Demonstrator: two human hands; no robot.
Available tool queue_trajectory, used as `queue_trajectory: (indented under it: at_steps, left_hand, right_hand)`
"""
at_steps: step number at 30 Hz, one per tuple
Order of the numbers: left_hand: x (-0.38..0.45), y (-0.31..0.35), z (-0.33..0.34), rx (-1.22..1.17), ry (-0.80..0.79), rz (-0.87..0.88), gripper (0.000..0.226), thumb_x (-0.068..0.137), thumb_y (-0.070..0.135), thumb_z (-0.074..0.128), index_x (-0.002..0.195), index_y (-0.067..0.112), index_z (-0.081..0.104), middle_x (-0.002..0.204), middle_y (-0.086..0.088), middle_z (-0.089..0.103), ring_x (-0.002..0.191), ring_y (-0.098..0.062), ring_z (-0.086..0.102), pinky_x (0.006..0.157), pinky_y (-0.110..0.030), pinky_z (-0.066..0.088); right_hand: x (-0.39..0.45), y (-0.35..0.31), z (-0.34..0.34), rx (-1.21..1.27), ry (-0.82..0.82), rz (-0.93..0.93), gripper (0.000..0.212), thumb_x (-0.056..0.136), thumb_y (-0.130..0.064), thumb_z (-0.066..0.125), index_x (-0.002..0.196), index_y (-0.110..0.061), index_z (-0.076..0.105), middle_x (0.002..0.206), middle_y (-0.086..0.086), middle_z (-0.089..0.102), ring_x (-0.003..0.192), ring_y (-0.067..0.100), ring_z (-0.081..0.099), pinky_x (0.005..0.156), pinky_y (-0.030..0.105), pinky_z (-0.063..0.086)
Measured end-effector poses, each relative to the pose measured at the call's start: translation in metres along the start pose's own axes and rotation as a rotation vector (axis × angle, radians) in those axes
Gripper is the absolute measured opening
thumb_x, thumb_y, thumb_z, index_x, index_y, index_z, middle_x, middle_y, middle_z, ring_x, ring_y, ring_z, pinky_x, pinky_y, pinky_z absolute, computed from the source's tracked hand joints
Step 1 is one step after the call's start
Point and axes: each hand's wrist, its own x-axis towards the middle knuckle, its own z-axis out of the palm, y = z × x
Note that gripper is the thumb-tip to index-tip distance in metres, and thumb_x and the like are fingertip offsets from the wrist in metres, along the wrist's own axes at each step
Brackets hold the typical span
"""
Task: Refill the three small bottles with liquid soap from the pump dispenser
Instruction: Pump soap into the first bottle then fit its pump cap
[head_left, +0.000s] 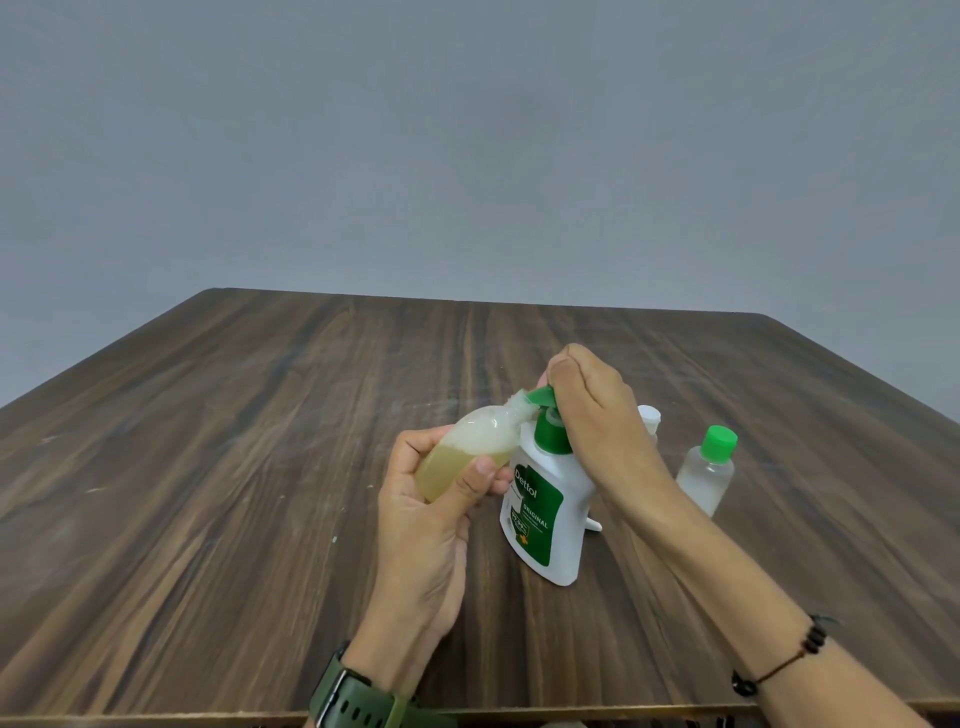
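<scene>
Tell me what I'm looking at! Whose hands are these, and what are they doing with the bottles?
There's no machine here. A person wears a camera on their head, so you see their own two hands from above. The left hand holds a small bottle, tilted, partly full of yellowish soap. Its open mouth sits under the green spout of the pump dispenser, a white bottle standing on the wooden table. The right hand rests on top of the pump. Behind it stand a green-capped bottle and a white-topped bottle, mostly hidden.
</scene>
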Motion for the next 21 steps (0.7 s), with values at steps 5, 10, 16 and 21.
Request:
queue_trajectory:
  at_steps: [5, 10, 16, 21]
  left_hand:
    - [-0.003, 0.000, 0.001, -0.022, 0.007, -0.011, 0.020, 0.066, 0.006, 0.069, 0.082, 0.018, 0.066, 0.075, -0.009, 0.073, 0.061, -0.016, 0.067, 0.060, -0.021, 0.056]
    - [-0.003, 0.000, 0.001, -0.046, 0.020, -0.018, 0.022, 0.067, 0.004, 0.068, 0.085, 0.014, 0.062, 0.076, -0.009, 0.073, 0.060, -0.016, 0.067, 0.059, -0.021, 0.056]
    - [-0.003, -0.001, 0.002, -0.077, 0.034, -0.046, 0.022, 0.067, 0.003, 0.066, 0.086, 0.012, 0.058, 0.076, -0.008, 0.073, 0.059, -0.017, 0.067, 0.058, -0.021, 0.056]
    - [-0.003, -0.001, -0.005, -0.119, 0.055, -0.062, 0.022, 0.067, 0.004, 0.065, 0.085, 0.012, 0.055, 0.076, -0.006, 0.073, 0.060, -0.018, 0.068, 0.058, -0.020, 0.056]
  right_hand:
    - [0.001, 0.000, 0.001, 0.015, 0.016, -0.011, 0.029, 0.093, -0.016, 0.035, 0.071, -0.001, 0.048, 0.065, 0.000, 0.054, 0.057, 0.003, 0.045, 0.059, 0.032, 0.037]
    - [0.000, 0.003, 0.002, 0.037, 0.021, -0.022, 0.029, 0.093, -0.014, 0.035, 0.071, 0.000, 0.047, 0.059, -0.004, 0.051, 0.054, -0.006, 0.052, 0.053, 0.019, 0.037]
    - [0.006, 0.000, -0.006, 0.157, -0.087, 0.063, 0.032, 0.094, -0.027, 0.036, 0.067, -0.017, 0.048, 0.068, -0.008, 0.057, 0.056, -0.003, 0.055, 0.062, 0.028, 0.040]
    - [0.015, 0.013, -0.026, 0.461, -0.038, 0.293, 0.026, 0.097, -0.031, 0.033, 0.086, -0.017, 0.052, 0.073, 0.004, 0.067, 0.053, 0.010, 0.060, 0.051, 0.020, 0.048]
